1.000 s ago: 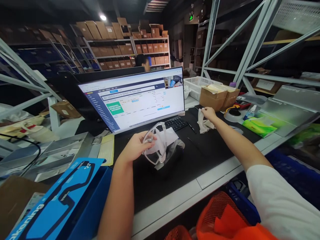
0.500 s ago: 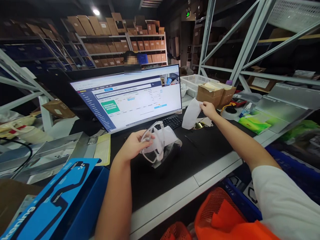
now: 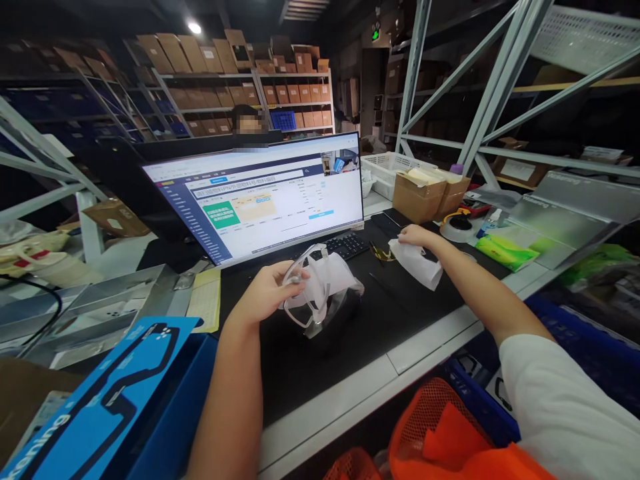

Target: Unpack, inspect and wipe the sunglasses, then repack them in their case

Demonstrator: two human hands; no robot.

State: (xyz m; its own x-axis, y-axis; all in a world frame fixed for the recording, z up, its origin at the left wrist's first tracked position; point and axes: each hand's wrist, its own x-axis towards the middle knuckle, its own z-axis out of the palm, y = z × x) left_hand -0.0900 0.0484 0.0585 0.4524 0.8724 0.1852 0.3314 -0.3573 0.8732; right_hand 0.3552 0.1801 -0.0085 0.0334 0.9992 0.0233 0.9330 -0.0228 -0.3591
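My left hand (image 3: 280, 283) is closed on a clear, pale eyewear frame (image 3: 324, 308), held above the black desk mat. A white wrapping piece (image 3: 339, 272) and a greyish strip sit against the frame; how they join it I cannot tell. Farther right, my right hand (image 3: 412, 235) pinches one end of a white cloth-like sheet (image 3: 420, 265), which hangs down over the mat. Just left of that sheet lies a shiny gold-tinted lens (image 3: 381, 253), partly covered. A thin dark pen-like stick (image 3: 379, 280) rests on the mat between the hands.
A monitor (image 3: 280, 200) stands behind the hands, a keyboard (image 3: 350, 245) at its foot. Cardboard boxes (image 3: 417, 197), a tape roll (image 3: 457, 228) and a green packet (image 3: 505, 250) are at right. A blue box (image 3: 105, 400) stands at left, orange mesh baskets (image 3: 420, 420) below the edge.
The white sheet in my right hand has swung down and to the right, off the gold lens. My right hand has dropped slightly; my left hand stays in place.
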